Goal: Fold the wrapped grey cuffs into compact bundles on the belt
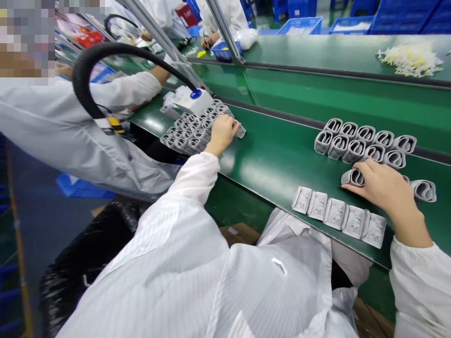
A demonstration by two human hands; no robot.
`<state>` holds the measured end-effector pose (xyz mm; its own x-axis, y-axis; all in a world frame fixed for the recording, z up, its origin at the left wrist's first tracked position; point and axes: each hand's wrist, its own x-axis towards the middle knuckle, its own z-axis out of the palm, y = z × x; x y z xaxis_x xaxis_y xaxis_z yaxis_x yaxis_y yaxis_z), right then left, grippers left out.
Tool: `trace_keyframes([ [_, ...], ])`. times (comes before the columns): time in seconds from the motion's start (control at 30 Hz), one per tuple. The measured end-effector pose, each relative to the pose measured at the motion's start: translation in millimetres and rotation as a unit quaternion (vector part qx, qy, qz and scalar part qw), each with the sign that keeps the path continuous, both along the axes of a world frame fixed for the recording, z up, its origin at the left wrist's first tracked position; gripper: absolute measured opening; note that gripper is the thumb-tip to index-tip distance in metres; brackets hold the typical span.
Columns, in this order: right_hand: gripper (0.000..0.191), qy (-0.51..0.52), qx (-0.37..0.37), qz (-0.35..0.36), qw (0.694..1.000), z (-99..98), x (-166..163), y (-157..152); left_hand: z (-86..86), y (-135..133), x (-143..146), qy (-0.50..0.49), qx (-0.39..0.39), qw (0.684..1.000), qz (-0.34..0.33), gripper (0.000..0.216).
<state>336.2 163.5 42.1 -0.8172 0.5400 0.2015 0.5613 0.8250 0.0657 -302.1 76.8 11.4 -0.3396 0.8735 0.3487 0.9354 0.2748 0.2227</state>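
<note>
My left hand (222, 132) is closed at the right end of a block of rolled grey cuffs (190, 129), its fingers on one rolled cuff (241, 131). My right hand (382, 185) reaches over a short row and grips a rolled grey cuff (353, 177) at the row's left end. Another rolled cuff (424, 190) shows past the wrist; the middle of that row is hidden under my hand. Just beyond stand two rows of rolled cuffs (354, 150), coiled ends up. Near the front edge, several cuffs (334, 213) lie side by side, printed faces showing.
Green worktop (260, 155) runs across the view. A black corrugated hose (102, 51) arches over a white box (193, 99) at the left. Beside me sits a co-worker in a pale sleeve (88, 126). White and yellow small parts (410, 60) lie on the far belt.
</note>
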Motion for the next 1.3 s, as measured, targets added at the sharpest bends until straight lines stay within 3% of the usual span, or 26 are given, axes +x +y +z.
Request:
trace_keyframes([
  [0.13, 0.051, 0.009, -0.009, 0.006, 1.000, 0.6, 1, -1, 0.8, -87, 6, 0.019, -0.005, 1.000, 0.024, 0.034],
  [0.27, 0.057, 0.015, -0.021, 0.012, 1.000, -0.2, 2, -1, 2.2, -180, -7, 0.031, -0.012, 0.997, 0.074, 0.039],
  [0.33, 0.062, 0.012, -0.017, 0.016, 1.000, -0.7, 3, 0, 3.2, -209, -19, 0.032, -0.013, 0.996, 0.084, 0.043],
  [0.43, 0.065, 0.007, 0.008, 0.019, 1.000, -1.0, 3, 0, 2.1, -226, -39, 0.023, 0.007, 0.996, 0.084, 0.055],
  [0.6, 0.063, 0.007, 0.018, 0.008, 1.000, -2.6, 3, 0, -2.3, -212, -59, -0.005, 0.027, 0.996, 0.087, 0.069],
  [0.83, 0.075, 0.008, 0.011, 0.014, 1.000, -7.5, 6, 4, 1.9, -187, -62, -0.018, 0.013, 0.991, 0.129, 0.041],
  [0.93, 0.070, 0.015, 0.017, 0.008, 1.000, -7.3, 3, 3, 4.8, -180, -55, -0.012, 0.025, 0.985, 0.169, 0.037],
  [1.03, 0.065, 0.068, 0.000, 0.022, 0.997, -1.8, 2, -1, 1.8, -168, -29, 0.016, 0.086, 0.975, 0.203, 0.033],
  [1.07, 0.064, 0.093, -0.012, 0.027, 0.995, 1.3, 4, -2, -2.1, -161, -14, 0.018, 0.112, 0.976, 0.186, 0.030],
  [1.13, 0.061, 0.138, -0.030, 0.022, 0.990, 7.8, 12, -1, -14.5, -140, 22, -0.026, 0.136, 0.986, 0.092, 0.030],
  [1.2, 0.058, 0.175, -0.025, -0.001, 0.984, 11.2, 30, 4, -30.9, -110, 68, -0.070, 0.105, 0.992, -0.008, 0.035],
  [1.3, 0.063, 0.271, 0.064, -0.026, 0.960, 4.8, 72, 15, -51.0, -60, 144, -0.167, 0.040, 0.971, -0.164, 0.032],
])
